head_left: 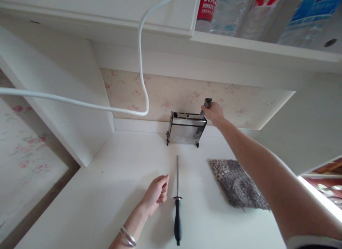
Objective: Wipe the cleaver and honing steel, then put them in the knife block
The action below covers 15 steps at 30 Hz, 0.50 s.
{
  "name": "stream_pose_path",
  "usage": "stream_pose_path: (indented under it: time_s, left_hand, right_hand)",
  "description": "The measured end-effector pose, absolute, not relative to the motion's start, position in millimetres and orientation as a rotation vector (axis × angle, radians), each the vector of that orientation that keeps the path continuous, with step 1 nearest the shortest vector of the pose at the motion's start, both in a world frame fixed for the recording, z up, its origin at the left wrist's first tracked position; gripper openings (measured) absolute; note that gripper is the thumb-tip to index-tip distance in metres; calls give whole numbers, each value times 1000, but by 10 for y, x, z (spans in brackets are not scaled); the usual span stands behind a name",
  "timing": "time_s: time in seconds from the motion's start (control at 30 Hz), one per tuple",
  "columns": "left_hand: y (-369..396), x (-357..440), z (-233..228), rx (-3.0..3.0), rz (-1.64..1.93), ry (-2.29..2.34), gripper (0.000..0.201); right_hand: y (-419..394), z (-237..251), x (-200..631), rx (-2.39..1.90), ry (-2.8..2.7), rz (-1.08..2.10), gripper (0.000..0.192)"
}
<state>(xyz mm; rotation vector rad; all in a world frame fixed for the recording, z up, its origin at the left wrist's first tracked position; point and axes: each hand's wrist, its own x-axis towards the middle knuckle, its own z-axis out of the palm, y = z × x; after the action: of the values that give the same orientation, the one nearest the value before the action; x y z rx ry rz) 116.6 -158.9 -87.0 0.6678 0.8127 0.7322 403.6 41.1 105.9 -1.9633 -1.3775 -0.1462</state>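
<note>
- Right hand grips a knife handle upright in the rack at the table's far edge.
- Left hand, loosely curled and empty, lies just beside the sharpening rod, which points toward the rack.

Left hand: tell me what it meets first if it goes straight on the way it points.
The left hand points up the counter toward the back wall. Likely first is the metal knife rack, though depth is hard to judge. The sharpening steel lies just beside that line.

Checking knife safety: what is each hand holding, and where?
Right hand grips the knife by its handle, at the rack. Left hand holds nothing.
</note>
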Motion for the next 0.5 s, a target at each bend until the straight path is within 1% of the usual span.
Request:
stream_pose_path:
  time_s: [0.17,0.33,0.4,0.47,0.5]
  left_hand:
    - [-1576,1165,-861,685,734,810,44]
    - [-1572,1162,-889,725,727,817,42]
    - [-1576,1168,-900,777,712,836,42]
    - [-1586,1172,-901,868,701,882,39]
    - [-1596,1171,-899,901,697,912,37]
  right_hand:
    - [400,851,3935,-1991,-1415,-112,28]
    - [363,880,3942,-1990,-1443,-78,31]
    - [298,886,3950,-1955,-1455,-63,42]
    - [169,838,3951,-1839,-1459,-69,55]
    - [73,783,3945,-1759,-1452,-71,57]
